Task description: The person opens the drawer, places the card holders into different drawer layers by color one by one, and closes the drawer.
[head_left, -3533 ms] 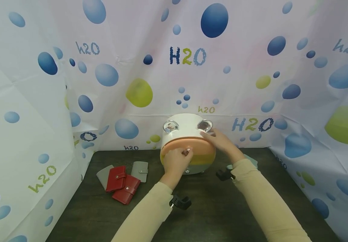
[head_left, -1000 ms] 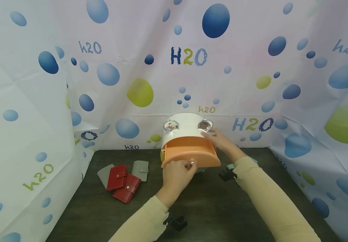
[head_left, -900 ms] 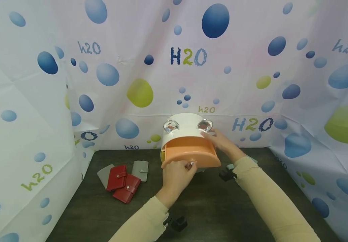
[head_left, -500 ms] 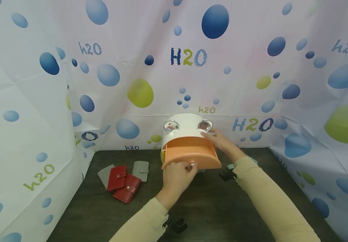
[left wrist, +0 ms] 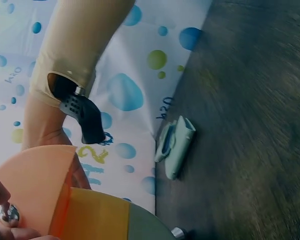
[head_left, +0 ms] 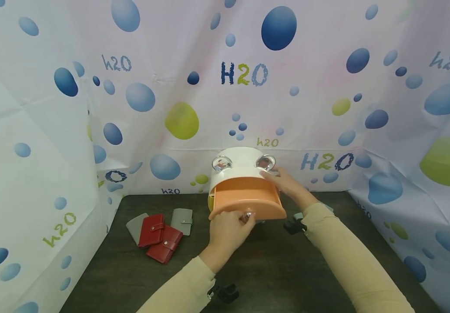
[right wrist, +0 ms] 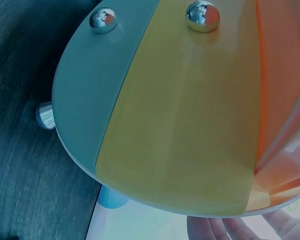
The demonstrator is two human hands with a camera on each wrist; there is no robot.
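A small rounded drawer cabinet (head_left: 241, 157) with a white shell and two shiny ring-shaped eyes stands at the back of the table. Its peach top drawer (head_left: 262, 210) is pulled out toward me, and the part of its inside that shows is bare. With thumb and curled fingers, my left hand (head_left: 226, 230) pinches the drawer's silver knob (head_left: 248, 214). My right hand (head_left: 285, 180) rests against the cabinet's right side by the right eye, its fingers fairly straight. Below, the yellow drawer (right wrist: 190, 115) and the grey-green drawer (right wrist: 95, 85) are closed, seen in the right wrist view.
Left of the cabinet, red snap wallets (head_left: 151, 230) overlap each other and a grey wallet (head_left: 136, 226). Another grey wallet (head_left: 182, 221) lies beside them. Mint-green pouch-like items (left wrist: 177, 147) lie to the right, partly behind my right arm. A printed curtain (head_left: 162, 130) encloses the dark table (head_left: 272, 269).
Since the oldest frame my left hand has drawn the peach drawer out toward me by its knob. Over the last second drawer and hands have hardly moved. My right hand has stayed on the cabinet.
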